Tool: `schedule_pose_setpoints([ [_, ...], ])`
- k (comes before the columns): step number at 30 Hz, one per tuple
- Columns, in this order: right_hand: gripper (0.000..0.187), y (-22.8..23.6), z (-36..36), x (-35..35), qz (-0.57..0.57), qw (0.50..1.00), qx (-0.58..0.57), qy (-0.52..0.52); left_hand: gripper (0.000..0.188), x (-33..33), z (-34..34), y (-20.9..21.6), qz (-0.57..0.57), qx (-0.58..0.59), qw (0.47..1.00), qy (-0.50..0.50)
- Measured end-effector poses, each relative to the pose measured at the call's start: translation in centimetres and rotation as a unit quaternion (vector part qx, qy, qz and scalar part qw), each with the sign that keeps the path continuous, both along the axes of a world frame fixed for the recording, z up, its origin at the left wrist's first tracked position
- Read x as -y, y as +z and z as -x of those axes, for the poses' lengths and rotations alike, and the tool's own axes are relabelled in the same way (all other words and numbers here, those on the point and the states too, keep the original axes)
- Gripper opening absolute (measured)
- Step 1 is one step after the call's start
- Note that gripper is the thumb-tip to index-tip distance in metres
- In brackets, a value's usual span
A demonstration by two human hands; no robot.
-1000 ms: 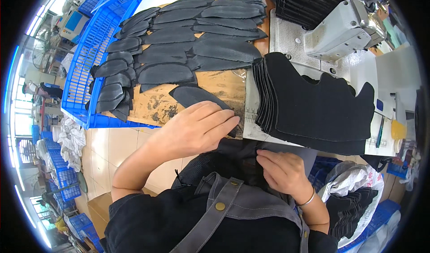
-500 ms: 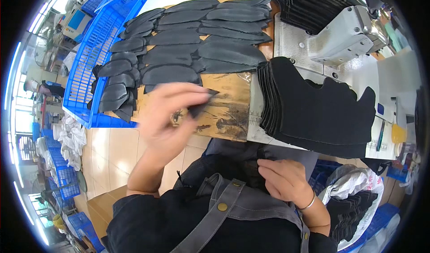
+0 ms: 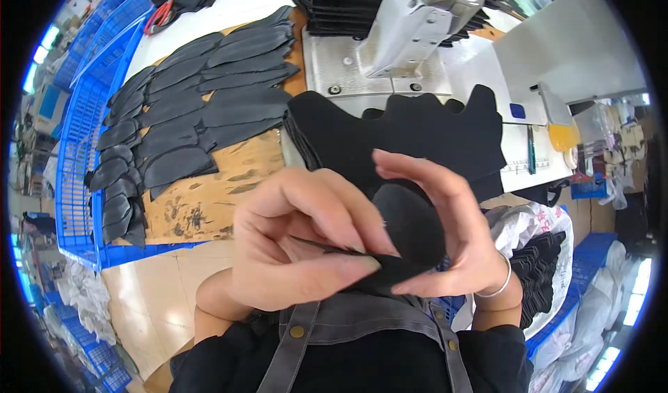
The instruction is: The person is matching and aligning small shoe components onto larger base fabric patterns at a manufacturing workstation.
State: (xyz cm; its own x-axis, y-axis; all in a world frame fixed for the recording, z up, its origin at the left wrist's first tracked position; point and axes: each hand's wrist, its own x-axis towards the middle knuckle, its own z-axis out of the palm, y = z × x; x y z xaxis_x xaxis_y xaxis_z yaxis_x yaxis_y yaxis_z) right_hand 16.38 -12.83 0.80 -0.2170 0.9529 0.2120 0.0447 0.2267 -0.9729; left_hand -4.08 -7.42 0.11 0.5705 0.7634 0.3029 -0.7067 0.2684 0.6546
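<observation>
Close in front of my chest, both hands meet at a curved piece of thin black material [image 3: 412, 227]. My left hand [image 3: 296, 236] pinches its near left edge between thumb and fingers. On the other side my right hand [image 3: 463, 229] curls round it, thumb below and fingers above. Part of the piece is hidden behind the left fingers. Just beyond the hands lies a stack of black cut panels [image 3: 410, 135] with a wavy outline. Dark grey leaf-shaped pieces [image 3: 233, 108] overlap in rows on a worn wooden board [image 3: 240, 184] to the left.
A silver machine head [image 3: 417, 31] stands behind the panels, next to another black stack [image 3: 341, 7]. Blue crates [image 3: 73, 184] border the board, with red-handled scissors [image 3: 160, 16] farther back. At right are a teal pen [image 3: 531, 153] and a white bag [image 3: 560, 254] of black pieces.
My left hand has come from over the board, carrying a black piece, up toward my chest. My right hand has risen from my lap and grips that piece too. The view has swung right.
</observation>
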Motion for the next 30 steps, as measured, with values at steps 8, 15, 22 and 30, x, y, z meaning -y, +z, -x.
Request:
schedule_pose_setpoints([
  [8, 0.030, 2.4, -4.3, -0.4, 0.116, 0.990, 0.050, -0.059, 0.029, -1.2, -1.8, 0.3, -0.142, -0.160, 0.968, 0.133],
  [15, 0.016, 1.7, -8.4, -3.3, 0.223, 0.966, 0.131, -0.022, 0.024, -2.9, -3.8, 0.0, -0.157, -0.425, 0.888, 0.072],
  [22, 0.024, 2.9, -7.4, -3.9, 0.198, 0.954, 0.216, -0.056, 0.026, -4.2, -5.2, 0.1, -0.306, -0.526, 0.790, 0.081],
  [30, 0.029, 2.4, -7.1, -4.0, 0.152, 0.945, 0.286, -0.034, 0.035, -4.5, -5.4, -0.7, -0.315, -0.518, 0.789, 0.095],
])
